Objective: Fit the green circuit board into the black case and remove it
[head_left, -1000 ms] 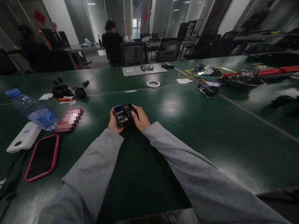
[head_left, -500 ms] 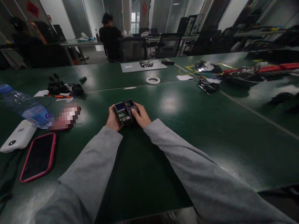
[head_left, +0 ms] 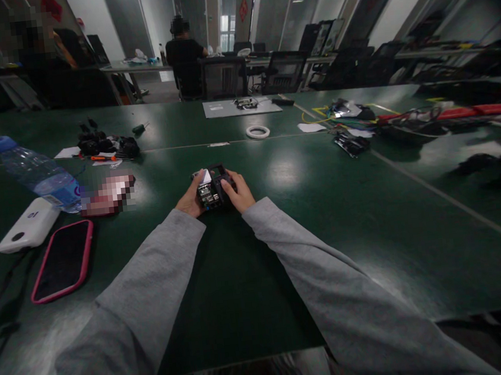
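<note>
Shifted inward with left fingers [head_left: 197,183], pinching circuit module [head_left: 207,195] beside black case [head_left: 219,172], apparently pinched in right fingers [head_left: 228,188]; next, steady both.

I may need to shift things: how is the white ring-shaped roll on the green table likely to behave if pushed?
The white ring-shaped roll looks fairly stiff, given its even round outline. Lying flat on the shiny green table, it would probably slide rather than roll or tip.

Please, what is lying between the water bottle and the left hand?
A pinkish flat thing, partly blurred, lies between the bottle and the left hand, close to the bottle; the head view shows it.
</note>
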Available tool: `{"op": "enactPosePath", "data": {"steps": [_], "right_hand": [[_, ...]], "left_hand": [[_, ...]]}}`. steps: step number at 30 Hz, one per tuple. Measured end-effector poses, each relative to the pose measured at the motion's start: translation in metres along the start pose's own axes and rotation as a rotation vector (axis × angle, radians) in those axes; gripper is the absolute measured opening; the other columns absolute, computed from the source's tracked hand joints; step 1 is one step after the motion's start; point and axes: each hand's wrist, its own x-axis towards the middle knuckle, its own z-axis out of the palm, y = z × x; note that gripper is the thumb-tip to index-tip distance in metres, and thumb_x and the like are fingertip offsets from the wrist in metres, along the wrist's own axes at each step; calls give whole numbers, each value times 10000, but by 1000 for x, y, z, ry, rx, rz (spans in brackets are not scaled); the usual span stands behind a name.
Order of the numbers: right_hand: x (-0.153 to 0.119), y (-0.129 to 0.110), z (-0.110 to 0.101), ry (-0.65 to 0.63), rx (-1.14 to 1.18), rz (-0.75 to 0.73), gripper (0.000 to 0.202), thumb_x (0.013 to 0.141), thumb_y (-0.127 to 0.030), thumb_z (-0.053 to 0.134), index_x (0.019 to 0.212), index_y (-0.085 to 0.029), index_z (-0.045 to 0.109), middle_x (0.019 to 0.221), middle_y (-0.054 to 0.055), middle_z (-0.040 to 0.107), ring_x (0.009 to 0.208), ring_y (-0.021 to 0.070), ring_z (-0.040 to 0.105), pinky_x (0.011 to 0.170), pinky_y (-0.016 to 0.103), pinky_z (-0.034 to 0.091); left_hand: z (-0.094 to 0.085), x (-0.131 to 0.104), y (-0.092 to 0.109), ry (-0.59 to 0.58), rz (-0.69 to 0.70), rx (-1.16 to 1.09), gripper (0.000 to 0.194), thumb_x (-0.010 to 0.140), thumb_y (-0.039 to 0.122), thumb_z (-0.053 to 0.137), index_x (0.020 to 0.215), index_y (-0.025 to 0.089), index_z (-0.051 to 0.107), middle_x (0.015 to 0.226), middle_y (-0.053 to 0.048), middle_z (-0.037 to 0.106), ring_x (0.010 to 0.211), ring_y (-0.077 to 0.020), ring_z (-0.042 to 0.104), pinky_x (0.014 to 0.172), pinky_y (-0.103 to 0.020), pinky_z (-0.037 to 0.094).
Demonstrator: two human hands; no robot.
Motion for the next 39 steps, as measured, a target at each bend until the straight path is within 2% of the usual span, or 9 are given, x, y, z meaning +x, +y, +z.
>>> {"op": "enactPosePath", "data": {"steps": [3,7,13,17,22,29,33,39], "right_hand": [[-1,-2,0,19,5,-16,790,848,-809,348,1313,-199,532,1063,120,537,1034,242,528,985,449,463],[-1,-5,-1,32,-12,-37,748,864,-792,352,1325,-229,521,1083,112,538,1040,238,528,992,452,459],[-2,-12,-5,52,-37,-78,724,905,-742,329,1337,-189,508,1087,124,535,1030,226,529,993,428,465],[-3,-17,-7,47,-36,-103,708,909,-729,346,1342,-189,494,1094,126,530,1025,229,525,995,444,465],[-4,-18,-5,21,-34,-113,677,913,-714,357,1385,-234,433,1176,122,515,1065,236,514,1023,469,448],[-4,-18,-4,-20,44,-162,639,946,-637,374,1418,-205,361,1326,128,472,1159,232,505,1056,453,430],[-5,-21,-5,-63,65,-113,658,938,-654,374,1432,-221,334,1352,116,478,1180,246,520,1036,477,453],[-5,-19,-5,-90,106,-39,676,924,-665,400,1441,-237,317,1287,98,540,1150,248,561,1001,487,488]], "left_hand": [[-1,-2,0,32,6,4,398,830,313,609,1182,132,644,878,-86,740,826,-221,709,860,-386,542],[-3,-3,2,33,10,1,421,792,274,600,1181,118,645,860,-84,742,799,-222,709,848,-394,551],[-3,-4,2,-32,6,-11,393,785,267,550,1116,94,670,835,-101,740,862,-257,706,851,-410,544],[-3,-5,3,-23,0,-1,407,782,280,553,1123,90,666,873,-111,742,867,-258,706,857,-413,542],[-4,-3,3,-44,1,-9,443,778,303,558,1159,96,648,939,-122,741,889,-264,707,871,-422,541],[-3,-4,3,-73,-5,-57,476,796,310,541,1219,101,604,990,-124,739,923,-262,706,910,-437,527],[-3,-4,4,-96,-3,-69,494,795,307,545,1243,103,588,1016,-129,735,941,-264,703,924,-438,519],[-2,-5,3,-81,-11,-65,490,779,290,558,1230,103,597,1027,-136,730,940,-267,701,913,-440,519]]}}
